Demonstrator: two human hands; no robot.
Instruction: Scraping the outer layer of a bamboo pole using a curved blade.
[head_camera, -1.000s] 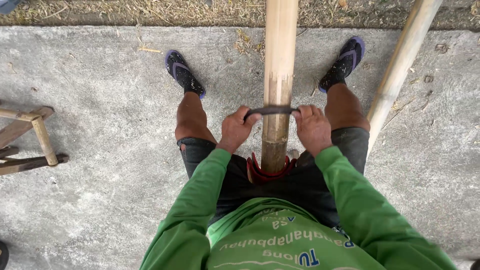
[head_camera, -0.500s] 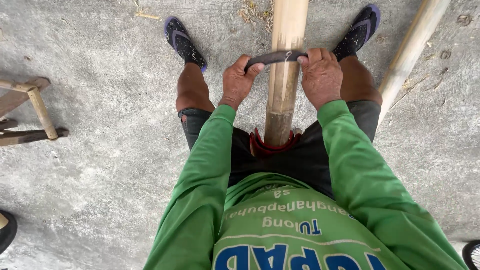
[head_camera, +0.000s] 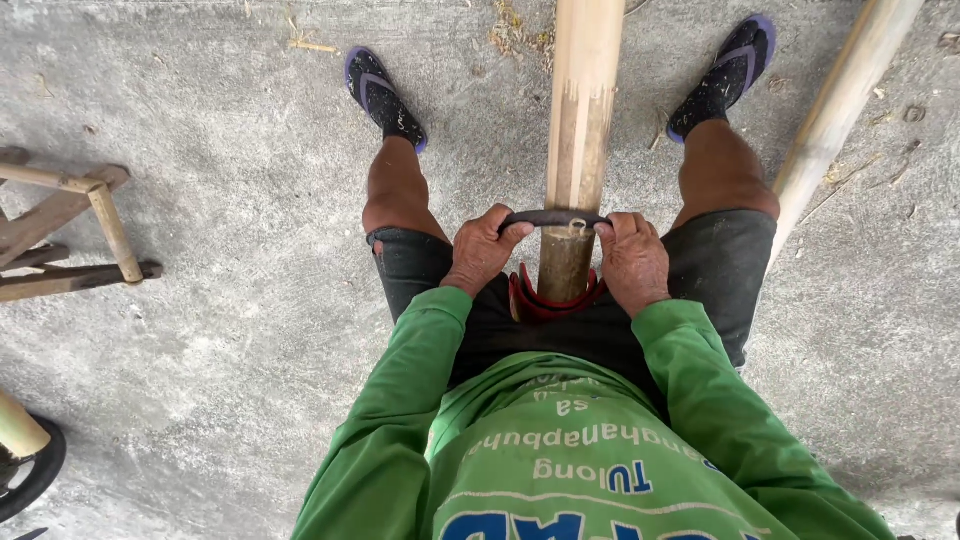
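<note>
Grey concrete floor (head_camera: 220, 330), rough and strewn with bits of dry straw, fills the view beneath a seated person in a green long-sleeved shirt. A thick bamboo pole (head_camera: 580, 130) runs straight away from the body between the knees, its near end resting in a red ring-shaped holder (head_camera: 545, 302) at the lap. Across the pole, just above that holder, lies a dark curved blade (head_camera: 553, 218). The left hand (head_camera: 482, 250) has its grip closed around the blade's left end, and the right hand (head_camera: 632, 262) has its grip closed around the right end, fingers curled tight on both sides.

Beyond the blade the pole shows a paler, shaved band, with darker skin nearer the lap. To work this well, it seems best to keep both wrists level so the edge bites evenly, hold the blade square to the pole, and take shallow cuts rather than digging in. Knees stay clear on either side of the pole, which is wise. A second bamboo pole (head_camera: 840, 100) slants to the right of the first, and a small wooden frame (head_camera: 70, 225) stands well to its left.
</note>
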